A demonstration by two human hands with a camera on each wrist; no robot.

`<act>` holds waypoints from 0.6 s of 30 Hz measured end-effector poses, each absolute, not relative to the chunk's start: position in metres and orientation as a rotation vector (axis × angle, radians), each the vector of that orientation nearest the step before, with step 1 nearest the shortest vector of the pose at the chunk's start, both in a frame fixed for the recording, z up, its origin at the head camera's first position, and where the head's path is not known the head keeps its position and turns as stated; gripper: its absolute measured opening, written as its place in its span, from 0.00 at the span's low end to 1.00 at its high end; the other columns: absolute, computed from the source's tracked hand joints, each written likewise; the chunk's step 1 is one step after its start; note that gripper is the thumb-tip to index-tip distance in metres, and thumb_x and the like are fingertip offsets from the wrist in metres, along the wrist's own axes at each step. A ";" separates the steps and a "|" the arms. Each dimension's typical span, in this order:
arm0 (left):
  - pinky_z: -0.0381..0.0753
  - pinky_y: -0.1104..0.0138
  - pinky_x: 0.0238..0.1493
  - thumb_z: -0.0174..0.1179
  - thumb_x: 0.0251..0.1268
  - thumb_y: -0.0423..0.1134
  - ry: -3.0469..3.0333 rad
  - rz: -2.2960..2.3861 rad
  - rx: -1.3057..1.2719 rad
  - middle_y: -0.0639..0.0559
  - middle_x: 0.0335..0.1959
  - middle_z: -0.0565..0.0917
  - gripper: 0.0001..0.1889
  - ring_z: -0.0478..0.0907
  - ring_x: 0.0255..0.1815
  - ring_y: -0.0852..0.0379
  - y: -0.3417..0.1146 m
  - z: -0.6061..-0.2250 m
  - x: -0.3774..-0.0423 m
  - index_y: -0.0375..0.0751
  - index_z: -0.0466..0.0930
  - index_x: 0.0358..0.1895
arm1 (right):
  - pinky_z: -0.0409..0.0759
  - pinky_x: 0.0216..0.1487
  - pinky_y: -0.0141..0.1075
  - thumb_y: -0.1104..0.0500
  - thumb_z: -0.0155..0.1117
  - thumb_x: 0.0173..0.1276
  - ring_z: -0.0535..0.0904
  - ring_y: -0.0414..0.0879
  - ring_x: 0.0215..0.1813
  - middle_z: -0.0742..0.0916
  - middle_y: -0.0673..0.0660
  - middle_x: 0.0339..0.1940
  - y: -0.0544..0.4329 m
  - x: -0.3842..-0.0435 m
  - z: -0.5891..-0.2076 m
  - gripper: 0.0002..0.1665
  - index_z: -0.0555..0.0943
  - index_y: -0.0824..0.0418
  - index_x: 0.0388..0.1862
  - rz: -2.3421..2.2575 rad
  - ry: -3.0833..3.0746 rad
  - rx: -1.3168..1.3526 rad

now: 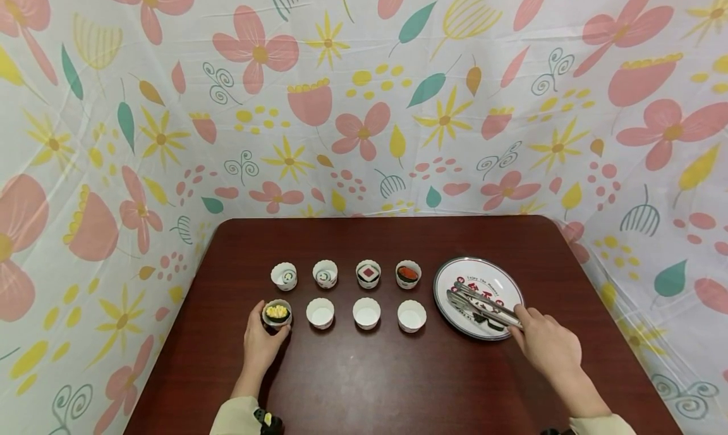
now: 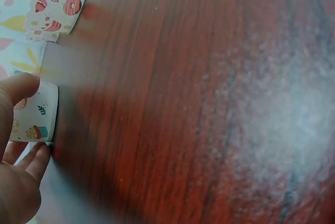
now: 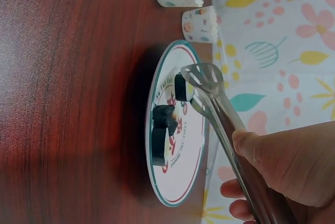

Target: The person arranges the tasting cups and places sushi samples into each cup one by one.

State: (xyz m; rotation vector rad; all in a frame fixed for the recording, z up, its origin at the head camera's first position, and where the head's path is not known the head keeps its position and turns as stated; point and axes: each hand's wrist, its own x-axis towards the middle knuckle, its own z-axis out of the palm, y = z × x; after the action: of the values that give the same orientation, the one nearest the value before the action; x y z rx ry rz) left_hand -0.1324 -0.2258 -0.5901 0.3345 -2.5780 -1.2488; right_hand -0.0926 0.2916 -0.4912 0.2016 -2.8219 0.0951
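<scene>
My left hand (image 1: 260, 346) grips a white paper cup (image 2: 35, 113) at the near left of the table, thumb and fingers around its sides. A sushi piece with a yellow topping (image 1: 277, 312) sits in that cup. On the right, my right hand (image 1: 550, 345) holds metal tongs (image 3: 226, 113) over a round plate (image 3: 180, 185) with a dark rim and red print. The tongs' tips overlap one dark-wrapped sushi piece (image 3: 180, 88) in the right wrist view. Two more dark-wrapped pieces (image 3: 159, 145) lie close together on the plate.
Behind is a row of paper cups holding sushi, among them one with a red-orange topping (image 1: 407, 274) and one with a red diamond centre (image 1: 368, 272). Three cups without food (image 1: 366, 313) stand right of my left hand. A floral cloth (image 1: 364, 106) surrounds the table (image 1: 352, 384).
</scene>
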 end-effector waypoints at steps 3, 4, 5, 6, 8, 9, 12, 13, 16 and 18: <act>0.64 0.45 0.58 0.71 0.43 0.36 -2.596 -1.235 0.307 0.38 0.63 0.66 0.45 0.63 0.64 0.40 -0.227 -0.590 -0.130 0.38 0.56 0.67 | 0.67 0.15 0.49 0.56 0.68 0.51 0.75 0.59 0.25 0.77 0.58 0.24 0.291 -0.093 -0.490 0.18 0.73 0.62 0.38 0.108 -2.829 0.192; 0.63 0.44 0.58 0.71 0.42 0.36 -2.604 -1.229 0.297 0.38 0.64 0.65 0.46 0.62 0.65 0.40 -0.228 -0.590 -0.129 0.38 0.56 0.68 | 0.67 0.15 0.49 0.56 0.68 0.51 0.75 0.59 0.25 0.77 0.58 0.24 0.291 -0.093 -0.490 0.18 0.73 0.62 0.38 0.111 -2.834 0.188; 0.63 0.44 0.58 0.72 0.42 0.37 -2.612 -1.223 0.290 0.39 0.64 0.65 0.46 0.62 0.65 0.40 -0.228 -0.590 -0.128 0.39 0.56 0.68 | 0.67 0.15 0.49 0.56 0.68 0.52 0.75 0.59 0.25 0.77 0.58 0.24 0.291 -0.093 -0.490 0.18 0.73 0.62 0.38 0.114 -2.837 0.186; 0.64 0.44 0.58 0.72 0.42 0.38 -2.620 -1.215 0.281 0.39 0.64 0.64 0.46 0.62 0.65 0.40 -0.229 -0.589 -0.127 0.40 0.56 0.68 | 0.67 0.15 0.49 0.56 0.68 0.52 0.75 0.59 0.25 0.77 0.58 0.24 0.291 -0.093 -0.489 0.18 0.73 0.62 0.38 0.115 -2.840 0.185; 0.64 0.44 0.57 0.72 0.42 0.38 -2.629 -1.198 0.259 0.40 0.65 0.64 0.47 0.62 0.65 0.41 -0.230 -0.588 -0.126 0.41 0.55 0.69 | 0.67 0.16 0.49 0.56 0.68 0.52 0.75 0.59 0.25 0.76 0.57 0.24 0.291 -0.092 -0.489 0.18 0.73 0.62 0.38 0.119 -2.846 0.181; 0.65 0.44 0.57 0.72 0.42 0.38 -2.631 -1.190 0.250 0.41 0.65 0.63 0.47 0.61 0.65 0.41 -0.230 -0.587 -0.126 0.42 0.55 0.69 | 0.67 0.16 0.49 0.56 0.68 0.52 0.75 0.59 0.25 0.76 0.57 0.24 0.291 -0.092 -0.489 0.17 0.73 0.62 0.37 0.122 -2.852 0.177; 0.64 0.46 0.58 0.72 0.41 0.38 -2.621 -1.164 0.208 0.43 0.66 0.63 0.48 0.60 0.66 0.43 -0.230 -0.582 -0.125 0.44 0.55 0.69 | 0.67 0.16 0.49 0.57 0.67 0.53 0.75 0.59 0.25 0.76 0.57 0.24 0.291 -0.092 -0.488 0.17 0.73 0.61 0.37 0.132 -2.867 0.166; 0.64 0.47 0.59 0.73 0.40 0.37 -2.611 -1.160 0.191 0.43 0.66 0.62 0.48 0.60 0.66 0.43 -0.230 -0.580 -0.125 0.44 0.55 0.69 | 0.67 0.16 0.49 0.57 0.67 0.53 0.75 0.59 0.26 0.76 0.57 0.24 0.291 -0.092 -0.489 0.17 0.73 0.61 0.37 0.135 -2.873 0.160; 0.62 0.48 0.60 0.74 0.39 0.37 -2.590 -1.144 0.136 0.44 0.67 0.61 0.49 0.59 0.67 0.44 -0.226 -0.571 -0.125 0.45 0.55 0.70 | 0.67 0.16 0.49 0.56 0.67 0.54 0.76 0.60 0.26 0.76 0.58 0.24 0.292 -0.093 -0.489 0.16 0.73 0.61 0.37 0.141 -2.888 0.149; 0.62 0.48 0.60 0.74 0.40 0.38 -2.585 -1.140 0.108 0.44 0.68 0.61 0.50 0.58 0.68 0.44 -0.223 -0.564 -0.125 0.46 0.55 0.70 | 0.68 0.16 0.49 0.56 0.67 0.54 0.76 0.60 0.27 0.77 0.58 0.24 0.292 -0.093 -0.489 0.17 0.73 0.61 0.37 0.142 -2.897 0.144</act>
State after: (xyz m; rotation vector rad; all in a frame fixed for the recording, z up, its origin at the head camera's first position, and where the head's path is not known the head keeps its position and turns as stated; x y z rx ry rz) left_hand -0.1252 -0.2232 -0.5643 0.1078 -2.5846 -1.1401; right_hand -0.0932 0.2922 -0.4894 0.1438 -2.8974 0.1422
